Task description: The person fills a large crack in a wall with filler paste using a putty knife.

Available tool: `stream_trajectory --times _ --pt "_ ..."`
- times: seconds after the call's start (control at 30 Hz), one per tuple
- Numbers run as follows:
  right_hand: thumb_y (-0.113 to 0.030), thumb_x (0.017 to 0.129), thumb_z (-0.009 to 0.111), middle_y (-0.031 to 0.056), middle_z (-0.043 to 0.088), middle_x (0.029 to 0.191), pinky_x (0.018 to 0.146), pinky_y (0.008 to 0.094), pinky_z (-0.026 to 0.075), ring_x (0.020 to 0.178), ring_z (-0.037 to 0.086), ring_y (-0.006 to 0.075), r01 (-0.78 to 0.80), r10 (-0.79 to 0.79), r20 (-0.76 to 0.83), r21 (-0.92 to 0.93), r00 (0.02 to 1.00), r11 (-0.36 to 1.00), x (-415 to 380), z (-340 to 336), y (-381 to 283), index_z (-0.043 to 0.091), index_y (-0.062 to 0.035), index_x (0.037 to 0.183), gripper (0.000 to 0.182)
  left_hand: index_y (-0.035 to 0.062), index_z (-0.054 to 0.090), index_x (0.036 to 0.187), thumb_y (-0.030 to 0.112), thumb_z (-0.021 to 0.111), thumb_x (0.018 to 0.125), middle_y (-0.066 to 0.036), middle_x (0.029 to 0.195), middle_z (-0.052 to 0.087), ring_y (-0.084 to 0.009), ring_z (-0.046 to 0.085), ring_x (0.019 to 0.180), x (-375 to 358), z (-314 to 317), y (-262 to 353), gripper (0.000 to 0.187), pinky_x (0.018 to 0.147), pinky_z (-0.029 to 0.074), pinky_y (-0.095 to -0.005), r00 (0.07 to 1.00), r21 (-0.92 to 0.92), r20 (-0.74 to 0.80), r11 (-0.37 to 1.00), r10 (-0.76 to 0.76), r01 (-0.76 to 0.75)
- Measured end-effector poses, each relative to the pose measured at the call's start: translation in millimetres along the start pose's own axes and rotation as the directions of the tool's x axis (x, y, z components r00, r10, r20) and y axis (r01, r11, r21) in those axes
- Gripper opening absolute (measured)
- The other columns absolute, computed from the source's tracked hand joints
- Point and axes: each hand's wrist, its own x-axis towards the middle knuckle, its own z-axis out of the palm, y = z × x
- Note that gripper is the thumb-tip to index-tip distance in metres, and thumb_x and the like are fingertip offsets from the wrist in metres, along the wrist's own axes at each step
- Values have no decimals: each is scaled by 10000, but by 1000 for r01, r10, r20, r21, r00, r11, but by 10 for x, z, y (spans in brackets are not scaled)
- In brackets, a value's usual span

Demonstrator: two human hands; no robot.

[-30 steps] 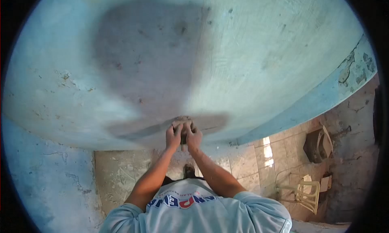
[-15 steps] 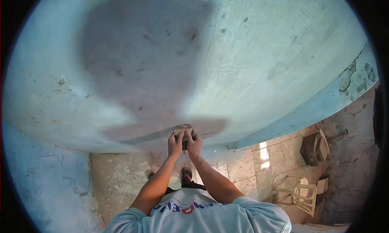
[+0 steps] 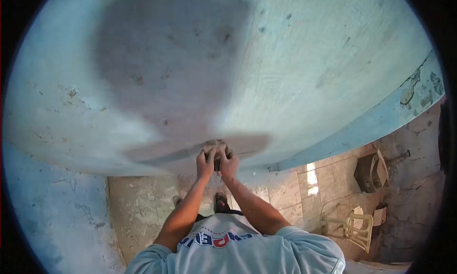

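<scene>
In the head view, my left hand (image 3: 205,163) and my right hand (image 3: 229,164) are close together in front of the worn blue wall (image 3: 295,83). Between them they grip a small dusty grey-brown block (image 3: 215,144), thumbs on the near side and fingers curled round it. Its exact kind does not show clearly. The far face of the block appears to rest on the wall, though the contact itself is hidden. Both arms stretch forward from a light blue shirt. My shadow falls across the wall above the hands.
Dark marks and chipped patches (image 3: 72,94) dot the wall. Dusty floor tiles (image 3: 285,188) lie below, around my feet (image 3: 221,201). To the right are a cream plastic chair (image 3: 359,231) and a dark bulky object (image 3: 370,173). Another blue wall (image 3: 66,207) stands left.
The view has tipped slightly, so wall marks, floor edge and hands all sit a little higher in the picture. Both hands keep their hold on the block, at nearly the same wall spot.
</scene>
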Motion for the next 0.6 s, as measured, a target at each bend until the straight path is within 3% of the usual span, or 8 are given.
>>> stream_trajectory --times 0.03,0.1,0.2,0.3,0.33,0.47,0.53,0.6 --pt "-360 945 803 67 692 746 636 322 489 694 605 120 -37 37 -2 16 999 999 -87 -35 40 702 8 889 386 -24 671 1243 394 657 1022 -212 1129 727 -336 701 1042 -65 -74 144 473 879 535 -462 999 -7 39 1000 -28 29" --pt "-352 946 801 62 689 736 634 325 486 694 595 115 -77 78 1 67 997 995 -89 -38 34 703 9 897 377 -29 673 1235 390 664 1018 -214 1102 730 -335 702 1032 7 1 -196 472 877 535 -452 999 18 -11 999 30 -30" --pt "-382 947 773 197 727 800 696 396 509 716 655 221 -202 202 7 6 979 979 -213 -129 156 724 54 944 439 -28 679 1238 410 646 1028 -212 1122 724 -326 698 1043 -110 71 -470 487 858 537 -457 998 152 -43 988 41 -34" --pt "-337 950 795 53 690 764 625 331 470 668 549 114 52 -51 10 -89 999 995 -104 -67 -475 689 8 898 364 -18 677 1253 420 631 1036 -205 1158 716 -325 692 1066 -9 28 -6 491 870 537 -469 994 -48 -39 994 98 -100" --pt "-345 937 802 69 691 765 631 343 475 674 555 121 -10 10 4 -16 1000 1000 -93 -65 -335 688 19 886 385 -4 668 1274 426 624 1041 -194 1189 707 -322 687 1086 -39 -45 53 492 880 542 -475 999 -7 38 1000 -28 28" --pt "-349 939 793 93 691 768 641 342 483 707 564 121 -187 187 -1 -79 982 979 -267 -155 -45 690 39 880 405 -10 684 1242 417 623 1042 -200 1140 725 -324 696 1070 -150 48 -460 475 876 533 -453 1000 116 -14 993 21 -19" --pt "-355 939 791 100 692 778 643 333 485 719 571 119 -263 267 33 -98 963 960 -309 -205 -123 690 42 873 415 -16 687 1236 414 625 1043 -201 1139 726 -322 694 1067 -90 29 -437 475 879 526 -433 998 111 -39 993 43 -38" --pt "-358 943 785 101 700 784 652 329 490 725 586 126 -76 76 -3 -15 997 997 -144 -46 -311 689 43 874 418 -26 689 1225 404 633 1045 -186 1126 727 -307 689 1050 35 10 -153 469 887 515 -404 995 -2 -35 996 89 -89"
